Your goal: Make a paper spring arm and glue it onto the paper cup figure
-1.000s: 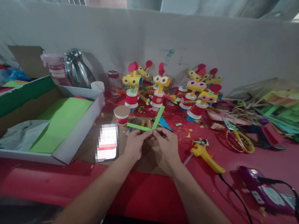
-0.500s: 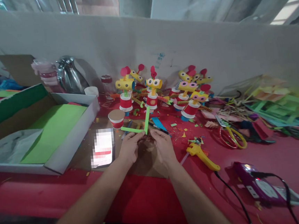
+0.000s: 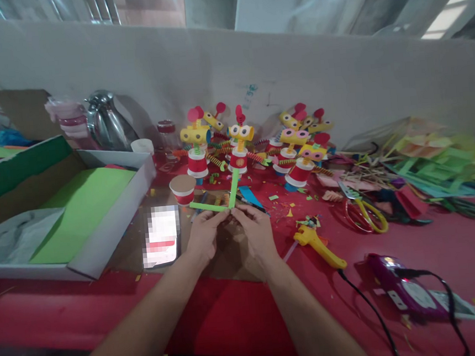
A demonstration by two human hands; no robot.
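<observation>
Two green paper strips (image 3: 234,187) meet at a corner between my hands, one pointing left and the other pointing away from me. My left hand (image 3: 203,239) pinches the strips near that corner. From the other side, my right hand (image 3: 255,230) has its thumb and fingertips closed on the same corner. Under my hands lies a brown cardboard sheet (image 3: 232,261). A red and white paper cup (image 3: 182,190) stands just beyond my left hand, and a phone (image 3: 162,237) lies to its left. A blue paper strip (image 3: 251,197) is behind my right hand.
Several paper-cup robot figures (image 3: 240,144) stand along the wall. A yellow glue gun (image 3: 320,247), scissors (image 3: 365,208) and a purple power box (image 3: 409,290) lie at right. An open box (image 3: 112,216) holds green paper at left. Coloured paper (image 3: 439,160) is piled at far right.
My right hand's fingertips have moved left and closed in on the strips' corner, nearer my left fingers. The view has shifted slightly.
</observation>
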